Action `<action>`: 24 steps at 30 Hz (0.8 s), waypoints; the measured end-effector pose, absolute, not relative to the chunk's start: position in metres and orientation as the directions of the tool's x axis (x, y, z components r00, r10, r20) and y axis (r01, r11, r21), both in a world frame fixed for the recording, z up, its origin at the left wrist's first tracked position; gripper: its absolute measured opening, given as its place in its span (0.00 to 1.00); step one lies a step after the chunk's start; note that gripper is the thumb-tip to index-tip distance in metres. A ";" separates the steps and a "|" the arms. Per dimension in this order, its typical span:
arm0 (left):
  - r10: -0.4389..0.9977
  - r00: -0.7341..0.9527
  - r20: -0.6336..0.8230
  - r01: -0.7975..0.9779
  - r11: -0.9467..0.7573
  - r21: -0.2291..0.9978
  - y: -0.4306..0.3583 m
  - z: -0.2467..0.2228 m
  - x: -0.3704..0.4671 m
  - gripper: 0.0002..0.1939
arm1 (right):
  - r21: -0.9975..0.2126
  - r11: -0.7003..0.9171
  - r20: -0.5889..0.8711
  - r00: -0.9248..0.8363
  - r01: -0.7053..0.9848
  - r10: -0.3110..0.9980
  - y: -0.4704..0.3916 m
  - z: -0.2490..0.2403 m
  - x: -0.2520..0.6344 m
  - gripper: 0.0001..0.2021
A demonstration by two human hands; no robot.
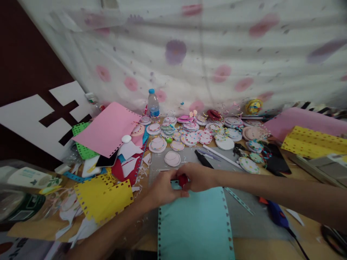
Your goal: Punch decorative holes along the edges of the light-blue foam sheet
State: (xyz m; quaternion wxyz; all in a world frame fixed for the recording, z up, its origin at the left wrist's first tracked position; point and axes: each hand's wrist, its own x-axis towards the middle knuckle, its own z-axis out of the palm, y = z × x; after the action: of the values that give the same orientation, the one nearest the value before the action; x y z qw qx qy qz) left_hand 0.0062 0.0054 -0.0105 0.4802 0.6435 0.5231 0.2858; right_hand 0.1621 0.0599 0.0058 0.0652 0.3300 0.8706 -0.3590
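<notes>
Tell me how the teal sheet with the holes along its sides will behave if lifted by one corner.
The teal sheet will probably sag or bend, since it looks broad and thin. It is likely light for its size, with no visible thickness to it. Its sides may tear most easily along the rows of punched holes, where material is missing.

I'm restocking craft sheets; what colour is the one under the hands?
The sheet with holes along its edges is pale turquoise, clearest in the head view.

Dim, flat light, slightly soft detail, and wide-angle stretching toward the edges.
</notes>
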 end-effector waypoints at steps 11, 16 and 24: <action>0.924 0.358 -0.136 0.324 0.014 0.946 0.002 -0.019 0.006 0.21 | -0.658 0.468 -0.340 -0.787 0.590 0.514 0.060 -0.006 0.166 0.03; 0.897 0.419 -0.140 0.282 0.018 0.959 0.007 -0.012 -0.005 0.30 | -0.723 0.423 -0.332 -0.811 0.546 0.482 0.066 0.002 0.170 0.07; 0.887 0.395 -0.237 0.407 0.063 0.911 0.002 -0.014 -0.018 0.23 | -0.864 -0.182 -0.500 -0.761 0.469 0.413 0.076 0.011 0.184 0.17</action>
State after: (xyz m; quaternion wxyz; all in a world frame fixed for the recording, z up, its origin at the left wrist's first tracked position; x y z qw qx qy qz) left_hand -0.0184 0.0023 -0.0142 0.5296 0.6458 0.5009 0.2270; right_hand 0.1843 0.0758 0.0111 0.0204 0.3451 0.6393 -0.6868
